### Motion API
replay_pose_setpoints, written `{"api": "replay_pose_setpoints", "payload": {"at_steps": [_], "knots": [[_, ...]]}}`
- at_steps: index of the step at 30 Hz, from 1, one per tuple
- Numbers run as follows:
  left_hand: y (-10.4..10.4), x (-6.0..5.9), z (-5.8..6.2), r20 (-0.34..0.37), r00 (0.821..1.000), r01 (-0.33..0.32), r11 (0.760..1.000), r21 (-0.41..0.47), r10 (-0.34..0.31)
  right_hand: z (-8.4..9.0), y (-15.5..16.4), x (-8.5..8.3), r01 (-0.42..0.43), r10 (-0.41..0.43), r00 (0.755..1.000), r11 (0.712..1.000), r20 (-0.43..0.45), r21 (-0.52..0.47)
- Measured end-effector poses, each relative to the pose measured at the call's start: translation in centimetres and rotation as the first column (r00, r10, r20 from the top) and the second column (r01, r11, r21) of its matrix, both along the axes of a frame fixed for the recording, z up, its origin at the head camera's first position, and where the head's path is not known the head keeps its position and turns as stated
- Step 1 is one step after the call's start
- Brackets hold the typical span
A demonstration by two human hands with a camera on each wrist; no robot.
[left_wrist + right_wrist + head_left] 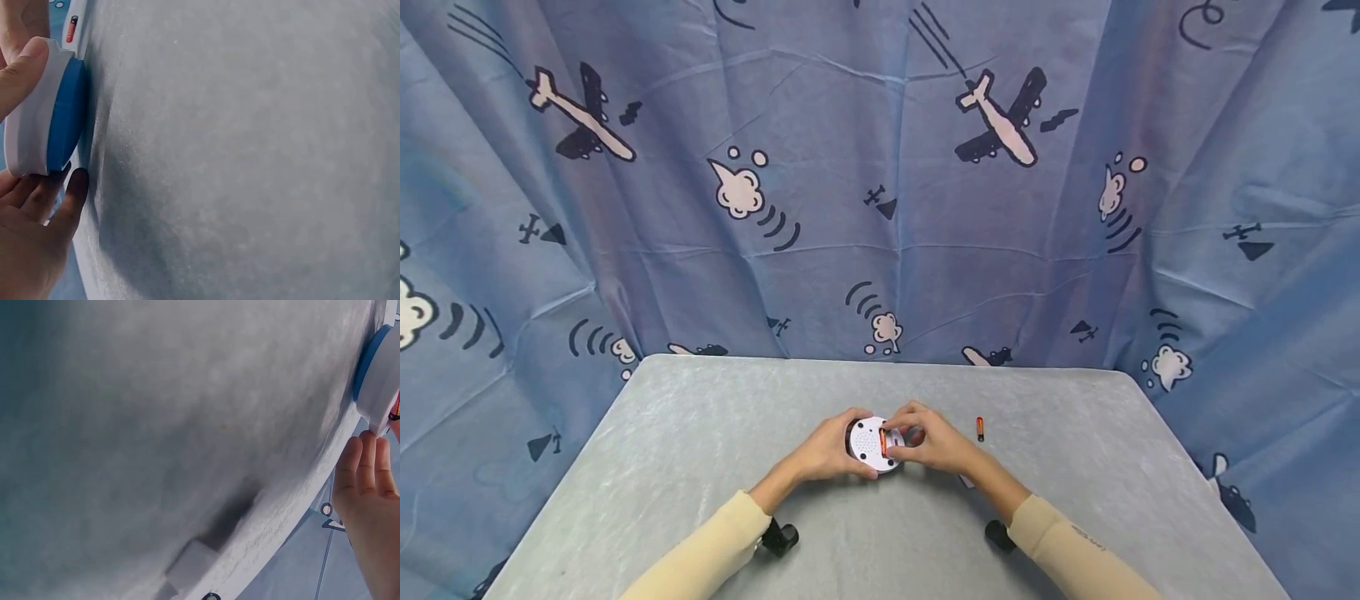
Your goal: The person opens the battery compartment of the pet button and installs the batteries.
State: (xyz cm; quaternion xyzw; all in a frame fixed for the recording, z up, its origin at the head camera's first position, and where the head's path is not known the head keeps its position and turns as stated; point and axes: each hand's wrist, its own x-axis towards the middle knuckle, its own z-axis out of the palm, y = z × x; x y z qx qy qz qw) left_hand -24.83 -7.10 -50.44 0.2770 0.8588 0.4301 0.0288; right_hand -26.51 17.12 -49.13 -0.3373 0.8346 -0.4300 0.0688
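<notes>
Here, both hands clamped a round white-and-blue plastic device (870, 443) at lower centre of the grey table (700, 433).
Left hand (829, 454) cupped it; right hand (928, 444) pinched an orange battery (883, 442) that could slip or seat crookedly, while the spare battery (980, 428) might roll.

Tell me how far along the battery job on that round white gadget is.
One battery already lies in the back of the round white device. In hand: the left hand grips the device on the grey table while the right hand works at that battery. A second battery lies loose on the table to the right. The small white piece, perhaps the cover, is off.
</notes>
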Motion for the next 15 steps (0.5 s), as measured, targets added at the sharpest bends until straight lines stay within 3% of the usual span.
{"api": "replay_pose_setpoints", "payload": {"at_steps": [9, 15], "knots": [[-0.04, 0.01, -0.11, 0.012, 1.0, 0.014, 1.0, 0.02, -0.014, -0.1, -0.03, 0.13, -0.017, 0.017, 1.0, 1.0, -0.008, 0.005], [0.0, -0.09, -0.15, -0.007, 1.0, 0.014, 1.0, -0.012, -0.014, -0.17, -0.09, 0.1, -0.001, 0.002, 1.0, 1.0, 0.022, -0.01]]}}
